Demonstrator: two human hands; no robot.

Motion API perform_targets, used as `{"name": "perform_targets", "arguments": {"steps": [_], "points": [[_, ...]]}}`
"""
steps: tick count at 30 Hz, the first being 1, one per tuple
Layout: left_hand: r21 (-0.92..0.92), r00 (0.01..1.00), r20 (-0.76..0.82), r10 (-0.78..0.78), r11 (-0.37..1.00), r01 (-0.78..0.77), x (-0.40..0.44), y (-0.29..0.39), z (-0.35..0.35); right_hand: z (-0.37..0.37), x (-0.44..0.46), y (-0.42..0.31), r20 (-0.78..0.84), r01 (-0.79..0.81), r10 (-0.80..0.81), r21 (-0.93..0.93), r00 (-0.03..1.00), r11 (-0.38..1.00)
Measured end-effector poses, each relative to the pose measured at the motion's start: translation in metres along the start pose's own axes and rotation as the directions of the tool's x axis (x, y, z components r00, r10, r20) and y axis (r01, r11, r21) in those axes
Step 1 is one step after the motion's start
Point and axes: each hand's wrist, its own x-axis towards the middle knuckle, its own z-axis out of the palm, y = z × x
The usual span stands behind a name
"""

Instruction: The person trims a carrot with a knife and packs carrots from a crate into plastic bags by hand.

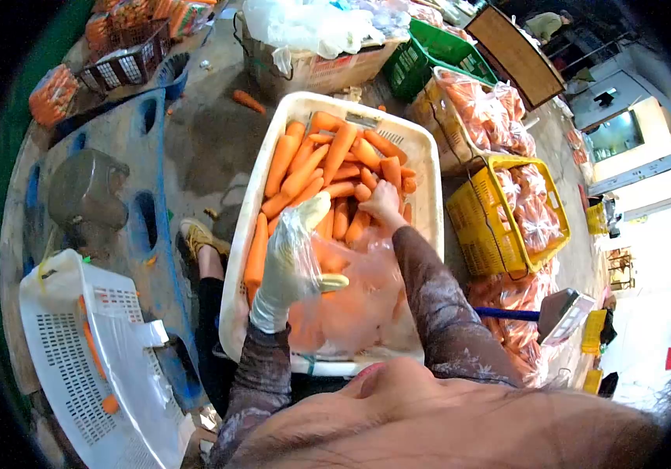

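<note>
A white plastic crate (234, 313) full of orange carrots (341, 152) stands in front of me. My left hand (292, 254), in a pale glove, is over the crate's left side with a clear plastic bag (351, 293) held at its fingers. The thumb is apart from the other fingers, and the bag spreads across the near part of the crate. My bare right hand (382, 203) reaches among the carrots right of the bag, fingers curled over a carrot; its fingertips are partly hidden.
A white perforated basket (69, 344) with a few carrots stands at left beside a blue pallet (144, 156). Along the right are a yellow crate (476, 227) and several bags of carrots (511, 313). A green crate (406, 70) stands behind. One loose carrot (249, 101) lies on the floor.
</note>
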Motion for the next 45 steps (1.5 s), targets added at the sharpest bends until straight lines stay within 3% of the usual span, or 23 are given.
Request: {"name": "perform_targets", "arguments": {"steps": [3,5,7,9,11,13,14,17,18,20,22,23,24,26,27,28,29,31,32,34,35,38,45], "points": [[0.021,0.997,0.069,0.044,0.999,-0.045,-0.006,0.002,0.0,0.008,0.014,0.012,0.101,0.091,-0.082,-0.082,0.992,0.993],[-0.042,0.998,0.065,0.009,0.999,-0.007,-0.003,0.011,-0.001,-0.003,0.006,0.014,0.226,0.163,-0.154,-0.023,0.962,0.986],[-0.074,0.998,0.058,-0.014,0.997,0.018,-0.003,0.012,-0.001,-0.002,-0.02,0.018,0.149,0.227,-0.226,0.009,0.963,0.974],[-0.106,0.999,0.038,-0.014,0.994,0.018,-0.006,0.016,0.0,-0.009,-0.036,0.021,0.151,0.307,-0.339,0.2,0.929,0.93],[-0.09,1.0,0.01,0.017,0.996,-0.016,-0.013,0.008,-0.003,-0.013,-0.046,0.018,-0.038,0.181,-0.187,0.485,0.982,0.855],[-0.035,0.999,-0.004,0.038,0.999,-0.038,-0.022,-0.004,-0.008,-0.042,-0.065,0.019,-0.229,0.314,-0.255,0.873,0.939,0.372],[-0.151,0.995,0.038,-0.092,0.984,0.097,-0.032,-0.014,-0.007,-0.077,-0.087,0.007,-0.313,0.387,-0.308,0.896,0.898,0.219],[-0.116,1.0,0.001,0.028,0.993,-0.027,-0.02,0.011,-0.009,-0.156,-0.156,-0.037,-0.528,0.451,-0.357,0.848,0.771,-0.28],[-0.109,1.0,-0.002,0.001,0.994,-0.001,-0.02,0.012,-0.009,-0.169,-0.166,-0.043,-0.545,0.437,-0.5,0.838,0.673,-0.326],[-0.075,1.0,0.0,-0.026,0.997,0.026,-0.02,0.012,-0.012,-0.162,-0.187,-0.052,-0.278,0.277,-0.663,0.955,0.695,-0.11],[-0.043,0.999,0.016,0.033,0.999,-0.032,-0.018,0.012,-0.015,-0.119,-0.197,-0.034,0.069,0.429,-0.708,0.753,0.703,0.499],[-0.039,0.995,0.028,0.097,0.995,-0.096,-0.016,0.012,-0.016,-0.139,-0.203,-0.068,0.113,0.572,-0.77,0.605,0.628,0.555],[-0.02,0.996,0.028,0.082,0.996,-0.082,-0.017,0.014,-0.017,-0.121,-0.192,-0.058,0.199,0.73,-0.86,0.461,0.469,0.505],[-0.04,0.998,0.005,0.058,0.998,-0.057,-0.018,0.014,-0.021,-0.128,-0.164,-0.051,0.33,0.565,-0.791,0.562,0.516,0.604],[-0.061,1.0,-0.012,0.025,0.998,-0.026,-0.019,0.015,-0.022,-0.153,-0.147,-0.055,0.415,0.166,-0.62,0.727,0.666,0.666],[0.016,1.0,-0.009,0.001,1.0,-0.001,-0.016,0.025,-0.027,-0.129,-0.109,-0.04,0.119,0.235,-0.467,0.74,0.876,0.63],[-0.038,0.999,0.001,-0.035,0.999,0.035,-0.02,0.025,-0.027,-0.091,-0.067,-0.02,-0.206,0.312,-0.24,0.73,0.949,0.608],[-0.117,0.995,0.018,-0.097,0.988,0.099,-0.028,0.026,-0.028,-0.059,-0.004,0.016,-0.506,0.271,-0.176,0.119,0.844,0.955],[-0.12,0.995,0.018,-0.102,0.987,0.104,-0.026,0.027,-0.03,-0.049,0.014,0.018,-0.515,0.281,-0.183,0.117,0.837,0.953],[-0.139,0.991,0.027,-0.129,0.982,0.131,-0.03,0.025,-0.031,-0.032,0.043,0.025,-0.349,-0.087,0.033,-0.14,0.937,0.986],[-0.144,0.989,0.032,-0.143,0.979,0.146,-0.03,0.022,-0.03,-0.023,0.06,0.029,-0.343,-0.081,0.025,-0.147,0.939,0.986],[-0.153,0.983,0.046,-0.178,0.971,0.183,-0.034,0.021,-0.032,-0.028,0.086,0.018,-0.028,-0.336,0.336,-0.146,0.942,0.93],[-0.156,0.982,0.009,-0.188,0.97,0.188,-0.025,0.023,-0.026,-0.048,0.077,0.029,0.133,-0.269,0.304,-0.229,0.943,0.935]]}}
